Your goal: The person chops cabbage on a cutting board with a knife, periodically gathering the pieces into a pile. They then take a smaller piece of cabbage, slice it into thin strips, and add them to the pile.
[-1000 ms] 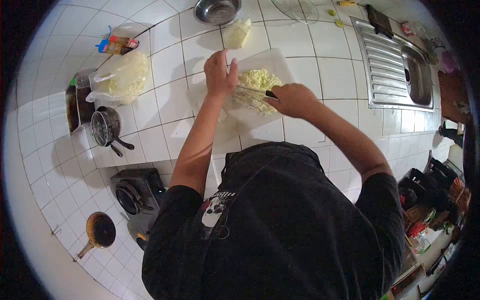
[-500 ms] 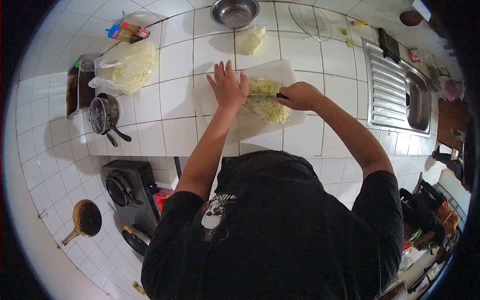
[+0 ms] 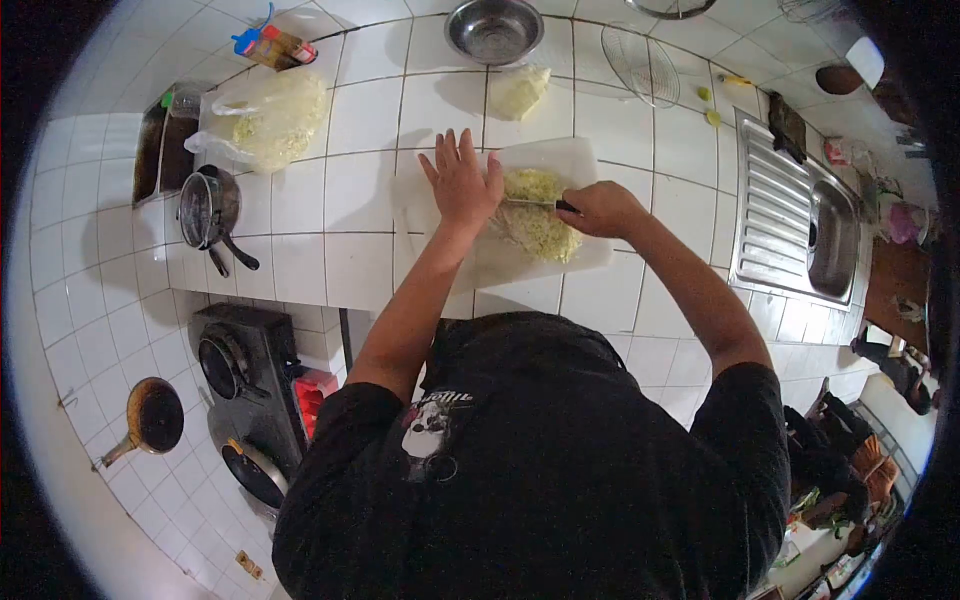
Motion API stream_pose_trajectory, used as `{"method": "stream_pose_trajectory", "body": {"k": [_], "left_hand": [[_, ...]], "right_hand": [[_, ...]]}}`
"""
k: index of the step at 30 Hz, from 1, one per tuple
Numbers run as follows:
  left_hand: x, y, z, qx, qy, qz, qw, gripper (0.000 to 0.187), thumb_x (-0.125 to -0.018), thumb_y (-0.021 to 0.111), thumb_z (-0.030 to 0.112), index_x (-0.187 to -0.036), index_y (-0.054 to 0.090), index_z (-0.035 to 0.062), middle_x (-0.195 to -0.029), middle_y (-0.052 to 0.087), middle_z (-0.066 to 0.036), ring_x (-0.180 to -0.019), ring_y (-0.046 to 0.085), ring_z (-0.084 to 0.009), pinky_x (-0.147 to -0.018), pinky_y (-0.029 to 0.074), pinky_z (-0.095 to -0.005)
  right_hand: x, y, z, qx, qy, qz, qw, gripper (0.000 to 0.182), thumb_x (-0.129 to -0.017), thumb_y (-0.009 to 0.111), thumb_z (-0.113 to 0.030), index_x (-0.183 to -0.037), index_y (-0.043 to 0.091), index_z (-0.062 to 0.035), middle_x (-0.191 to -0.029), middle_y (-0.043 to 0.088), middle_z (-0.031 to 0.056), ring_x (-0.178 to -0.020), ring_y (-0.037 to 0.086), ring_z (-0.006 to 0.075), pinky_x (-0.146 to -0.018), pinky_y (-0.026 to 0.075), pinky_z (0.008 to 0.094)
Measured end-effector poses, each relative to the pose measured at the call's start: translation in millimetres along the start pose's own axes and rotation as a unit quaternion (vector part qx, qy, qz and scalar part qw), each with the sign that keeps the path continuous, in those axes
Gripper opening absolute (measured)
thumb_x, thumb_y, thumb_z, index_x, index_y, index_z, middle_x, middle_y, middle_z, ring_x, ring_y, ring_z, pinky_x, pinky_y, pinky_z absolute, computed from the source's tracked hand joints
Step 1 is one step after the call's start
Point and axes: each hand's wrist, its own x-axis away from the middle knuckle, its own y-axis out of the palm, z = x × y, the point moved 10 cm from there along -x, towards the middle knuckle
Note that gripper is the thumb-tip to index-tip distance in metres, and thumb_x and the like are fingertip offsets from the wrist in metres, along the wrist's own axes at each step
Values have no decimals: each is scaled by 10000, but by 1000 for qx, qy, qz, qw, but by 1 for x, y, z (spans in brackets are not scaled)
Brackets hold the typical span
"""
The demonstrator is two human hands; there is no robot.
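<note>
A knife [image 3: 530,202] lies across a pile of finely shredded cabbage [image 3: 545,235], its black handle wrapped in the fingers of my right hand [image 3: 608,209]. At the blade's other end is my left hand [image 3: 466,188], its fingers spread and pointing away from me. The palm seems to rest at or near the blade tip; exact contact is hidden. Beneath the pile lies a whitish cutting board [image 3: 572,152]. Just beyond the board sits a pale cabbage chunk [image 3: 519,92].
Behind the chunk stands a metal bowl [image 3: 494,32], with a wire strainer [image 3: 640,64] to its right. A plastic bag of shredded cabbage [image 3: 272,120] and a saucepan [image 3: 209,208] are at left. The sink [image 3: 832,240] is at right; a stove [image 3: 250,370] stands lower left.
The camera view has shifted and tilted slightly. The knife still lies across the shredded cabbage, with both hands in much the same places over the board.
</note>
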Motion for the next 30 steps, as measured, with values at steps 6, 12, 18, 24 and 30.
{"method": "stream_pose_trajectory", "body": {"k": [6,12,18,24,30], "left_hand": [[-32,-20,11,23,68,15,997,594,-970,577,350,-1437,461,2,-1511,407,-298,-1474,301,-463,-1200,176,-641],[-32,0,10,38,112,14,993,574,-967,571,343,-1426,485,9,-1522,385,-292,-1476,286,-474,-1209,204,-610],[-35,4,10,33,121,-4,992,576,-977,560,360,-1430,479,14,-1523,387,-290,-1474,289,-477,-1205,211,-614],[-51,6,1,62,108,-12,992,555,-987,545,364,-1418,486,19,-1509,409,-279,-1469,307,-465,-1198,207,-627],[-45,16,8,28,126,-35,991,538,-984,525,369,-1397,509,24,-1503,434,-235,-1475,314,-433,-1198,175,-645]], "right_hand": [[6,-13,-10,-63,-16,99,993,414,-1004,550,-476,-966,589,-66,-767,683,180,-754,678,415,-706,521,542],[0,-4,-8,-39,48,69,996,454,-1015,492,-484,-1035,634,-52,-874,718,195,-849,708,391,-800,551,530],[0,-3,-5,-38,54,61,996,478,-1020,472,-494,-1049,655,-53,-892,726,191,-899,712,379,-824,557,519],[5,-14,-13,-48,65,51,995,494,-1032,454,-504,-1047,667,-58,-876,723,190,-884,710,391,-819,556,525],[-3,-3,-7,-37,68,61,995,511,-1030,455,-521,-1041,665,-55,-859,719,195,-871,709,395,-806,555,529]]}}
